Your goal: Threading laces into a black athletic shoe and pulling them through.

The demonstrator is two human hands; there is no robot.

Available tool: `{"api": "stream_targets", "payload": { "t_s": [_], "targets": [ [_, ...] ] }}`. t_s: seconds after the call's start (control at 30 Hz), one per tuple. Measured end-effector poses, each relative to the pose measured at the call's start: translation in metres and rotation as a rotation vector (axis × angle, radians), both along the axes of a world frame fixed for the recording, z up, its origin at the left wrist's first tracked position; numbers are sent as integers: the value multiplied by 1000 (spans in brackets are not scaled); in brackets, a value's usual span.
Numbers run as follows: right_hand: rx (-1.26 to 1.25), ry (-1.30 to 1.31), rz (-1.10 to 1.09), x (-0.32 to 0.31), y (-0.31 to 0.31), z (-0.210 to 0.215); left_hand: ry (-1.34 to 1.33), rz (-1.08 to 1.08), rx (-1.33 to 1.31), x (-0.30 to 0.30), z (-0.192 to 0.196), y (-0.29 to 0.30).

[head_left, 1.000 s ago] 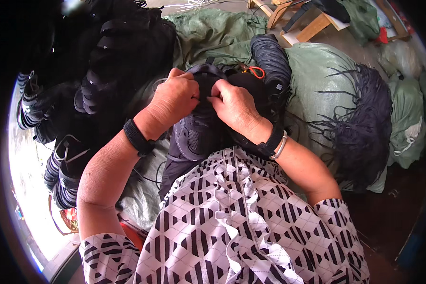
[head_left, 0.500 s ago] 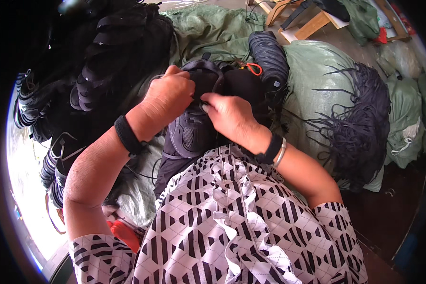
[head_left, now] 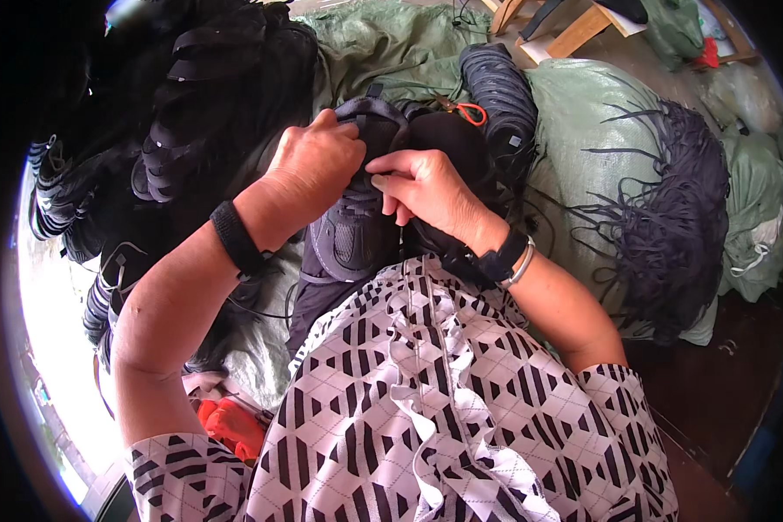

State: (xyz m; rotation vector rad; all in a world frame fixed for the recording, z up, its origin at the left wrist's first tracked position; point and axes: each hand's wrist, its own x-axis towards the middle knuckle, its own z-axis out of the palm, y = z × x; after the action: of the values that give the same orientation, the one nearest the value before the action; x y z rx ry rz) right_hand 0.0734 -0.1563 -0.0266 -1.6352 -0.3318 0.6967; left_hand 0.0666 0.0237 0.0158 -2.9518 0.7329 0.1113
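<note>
A black shoe upper (head_left: 344, 244) with a mesh toe lies on my lap, its toe toward me and its padded collar away. My left hand (head_left: 315, 167) is closed at the left side of the opening, gripping the upper; its fingertips are turned out of sight. Over the right side of the opening, my right hand (head_left: 431, 193) pinches with thumb and forefinger, the other fingers loosely curled. What sits in that pinch is too dark and small to make out. Just beyond the right hand lie scissors with orange handles (head_left: 471, 113), on dark material.
Stacked black uppers (head_left: 183, 113) pile up at the left. Another nested stack (head_left: 500, 100) stands beyond my right hand. A bundle of dark laces (head_left: 670, 226) rests on a pale green sack (head_left: 574, 113) at the right. Wooden legs (head_left: 578, 33) stand at the back.
My right hand has turned slightly and its lower fingers have loosened, while the forefinger stretches toward the left hand. The left hand stays at the upper. The whole view has shifted a little.
</note>
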Motion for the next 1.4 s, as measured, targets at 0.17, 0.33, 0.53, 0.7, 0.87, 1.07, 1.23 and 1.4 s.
{"api": "stream_targets", "payload": {
  "t_s": [0.17,0.33,0.53,0.7,0.87,1.07,1.23,1.4],
  "targets": [
    [11,90,59,8,-2,0,-87,-139,5,1,-8,9],
    [-125,-836,-368,17,-25,-5,-83,-204,-75,0,9,16],
    [-345,-910,-35,-2,-21,10,-123,-40,-212,-4,16,19],
    [-429,-925,-5,-8,7,4,-34,15,-17,-2,3,5],
    [-369,-828,-84,-8,14,-7,154,214,-150,-1,6,1],
    [-339,-779,-52,-7,1,-1,-250,-19,-463,-21,7,16],
    [-162,-369,-100,-2,-5,-8,-257,217,-590,-42,14,38],
    [-375,-419,-45,-21,8,-3,1037,665,-1097,-58,11,27]
  ]
}}
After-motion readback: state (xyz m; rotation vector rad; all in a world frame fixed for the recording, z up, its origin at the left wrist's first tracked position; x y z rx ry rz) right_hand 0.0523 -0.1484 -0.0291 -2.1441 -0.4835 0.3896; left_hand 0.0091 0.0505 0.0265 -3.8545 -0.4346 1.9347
